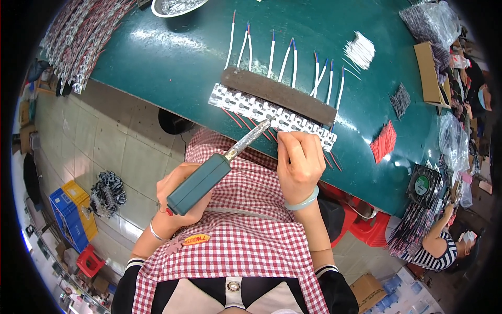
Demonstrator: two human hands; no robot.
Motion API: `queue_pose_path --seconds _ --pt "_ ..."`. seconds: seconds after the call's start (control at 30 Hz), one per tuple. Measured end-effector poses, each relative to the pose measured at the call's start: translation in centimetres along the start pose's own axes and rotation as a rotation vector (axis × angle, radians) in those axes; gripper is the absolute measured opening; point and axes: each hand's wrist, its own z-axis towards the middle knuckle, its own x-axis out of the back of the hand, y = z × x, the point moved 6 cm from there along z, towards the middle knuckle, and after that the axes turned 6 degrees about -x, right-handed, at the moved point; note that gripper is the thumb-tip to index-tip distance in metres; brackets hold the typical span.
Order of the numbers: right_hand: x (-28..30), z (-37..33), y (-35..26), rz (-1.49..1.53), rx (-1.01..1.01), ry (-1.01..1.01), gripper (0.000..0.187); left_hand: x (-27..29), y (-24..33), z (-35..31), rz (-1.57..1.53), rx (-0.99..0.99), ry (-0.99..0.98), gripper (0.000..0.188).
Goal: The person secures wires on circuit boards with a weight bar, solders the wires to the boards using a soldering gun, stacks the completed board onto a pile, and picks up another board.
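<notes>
In my left hand [180, 191] is a soldering iron [201, 183] with a thick green handle, held in closed fingers. Its metal tip slants up to the white-and-silver strip of small boards [243, 104]. My right hand [300, 159] is closed in a pinch at the strip's near edge, beside the iron's tip. A thin red wire shows at those fingertips, mostly hidden by them. More red wires [230, 118] stick out toward me from the strip. Along its far side lies a dark bar [277, 94], with white-sleeved wires [272, 55] reaching out beyond it.
On the green table [183, 68] lie bundles of white [360, 51], grey [400, 101] and red wires [383, 142]. A metal bowl [178, 6] and a pile of wired strips [83, 42] stand at far left. At right are a fan [422, 184], a cardboard box [430, 76] and another person [436, 251].
</notes>
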Motion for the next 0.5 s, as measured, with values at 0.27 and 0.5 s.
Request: queue_pose_path --seconds 0.27,0.5 --pt "0.27 0.40 -0.42 -0.082 -0.041 -0.104 0.024 0.03 0.00 0.28 -0.004 -0.015 0.015 0.026" --pt "0.33 0.41 -0.33 -0.080 -0.052 -0.121 0.028 -0.08 -0.13 0.32 -0.026 0.008 0.014 0.025"
